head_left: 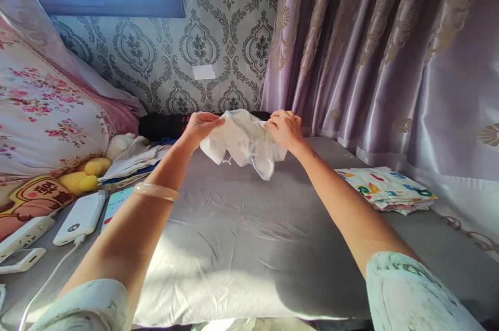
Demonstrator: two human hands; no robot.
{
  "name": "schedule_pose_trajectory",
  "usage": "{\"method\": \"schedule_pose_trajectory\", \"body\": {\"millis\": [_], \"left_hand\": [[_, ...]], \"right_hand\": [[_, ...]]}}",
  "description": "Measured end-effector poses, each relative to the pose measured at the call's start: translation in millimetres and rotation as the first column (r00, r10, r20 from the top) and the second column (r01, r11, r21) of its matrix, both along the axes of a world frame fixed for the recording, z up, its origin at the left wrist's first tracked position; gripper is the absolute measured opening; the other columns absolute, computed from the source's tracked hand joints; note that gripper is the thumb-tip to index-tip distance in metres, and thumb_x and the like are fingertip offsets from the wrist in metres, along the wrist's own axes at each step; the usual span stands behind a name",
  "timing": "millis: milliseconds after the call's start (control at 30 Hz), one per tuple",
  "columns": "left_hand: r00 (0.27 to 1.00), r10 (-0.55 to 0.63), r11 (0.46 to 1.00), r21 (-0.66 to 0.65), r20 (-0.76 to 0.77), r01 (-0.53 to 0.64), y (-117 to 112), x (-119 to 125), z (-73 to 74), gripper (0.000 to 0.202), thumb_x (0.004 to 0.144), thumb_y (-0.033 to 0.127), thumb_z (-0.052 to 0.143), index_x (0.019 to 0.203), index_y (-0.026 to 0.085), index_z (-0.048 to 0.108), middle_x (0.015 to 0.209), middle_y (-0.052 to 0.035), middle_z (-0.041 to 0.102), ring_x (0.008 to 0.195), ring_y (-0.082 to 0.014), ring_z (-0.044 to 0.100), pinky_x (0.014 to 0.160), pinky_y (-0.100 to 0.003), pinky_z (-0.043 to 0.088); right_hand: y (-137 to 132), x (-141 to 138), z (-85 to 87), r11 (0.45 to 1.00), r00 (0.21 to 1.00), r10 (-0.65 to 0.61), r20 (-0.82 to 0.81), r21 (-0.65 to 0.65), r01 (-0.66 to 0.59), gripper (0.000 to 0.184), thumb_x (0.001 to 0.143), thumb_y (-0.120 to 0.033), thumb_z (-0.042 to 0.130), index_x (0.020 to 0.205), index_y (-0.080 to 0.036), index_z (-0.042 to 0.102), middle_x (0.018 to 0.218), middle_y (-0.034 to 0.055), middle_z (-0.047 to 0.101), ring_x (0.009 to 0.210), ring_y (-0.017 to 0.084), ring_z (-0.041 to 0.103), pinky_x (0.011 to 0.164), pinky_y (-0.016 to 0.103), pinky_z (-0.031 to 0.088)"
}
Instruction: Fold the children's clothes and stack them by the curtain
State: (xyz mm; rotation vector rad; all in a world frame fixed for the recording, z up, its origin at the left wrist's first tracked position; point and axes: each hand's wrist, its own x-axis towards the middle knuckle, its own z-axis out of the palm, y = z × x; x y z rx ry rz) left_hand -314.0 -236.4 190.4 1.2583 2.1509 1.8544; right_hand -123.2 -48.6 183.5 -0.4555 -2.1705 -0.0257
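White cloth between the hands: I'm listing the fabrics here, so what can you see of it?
The white cloth looks thin, soft and slightly sheer, falling in loose folds to an uneven lower edge, with a small string-like bit dangling. It hangs over the grey sheet, held near its top by the left hand and right hand. Its full shape is unclear.

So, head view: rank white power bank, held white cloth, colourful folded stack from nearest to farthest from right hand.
1. White cloth: gripped by the right hand.
2. Colourful folded stack: right side, nearer the camera.
3. White power bank: far left side.
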Motion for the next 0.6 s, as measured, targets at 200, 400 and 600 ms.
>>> {"method": "schedule_pose_trajectory", "body": {"millis": [200,400,600], "left_hand": [[0.992,-0.062,0.995,0.089,0.111,0.052,7,0,-7.1,0.051,0.050,0.056,0.081,0.076,0.014,0.068,0.066,-0.0024,0.064,0.059,-0.0139,0.056,0.057,-0.027,0.041],[0.992,-0.021,0.996,0.094,0.126,0.009,17,3,-7.8,0.045,0.055,0.052,0.078,0.073,0.014,0.063,0.062,0.0005,0.059,0.054,-0.0106,0.050,0.051,-0.022,0.037],[0.996,0.022,0.994,0.107,0.083,-0.031,28,-1,-20.2,0.032,0.071,0.047,0.068,0.077,0.017,0.058,0.060,0.0028,0.054,0.050,-0.0095,0.045,0.046,-0.020,0.031]], "right_hand": [[11,-5,-6.1,0.988,0.998,-0.024,0.053,-0.151,0.031,0.027,0.096,-0.026,0.044,0.094,-0.019,0.070,0.098,0.0082,0.066,0.093,0.022,0.058,0.078,0.033,0.037],[22,-10,-14.7,0.974,1.000,0.022,0.022,-0.225,-0.016,0.022,0.094,-0.024,0.045,0.093,-0.017,0.066,0.090,0.0074,0.068,0.083,0.021,0.058,0.071,0.030,0.037],[31,-17,-22.2,0.979,0.999,0.037,-0.028,-0.200,-0.042,0.024,0.096,-0.024,0.041,0.094,-0.017,0.064,0.093,0.0088,0.065,0.088,0.022,0.057,0.076,0.030,0.040]]}}
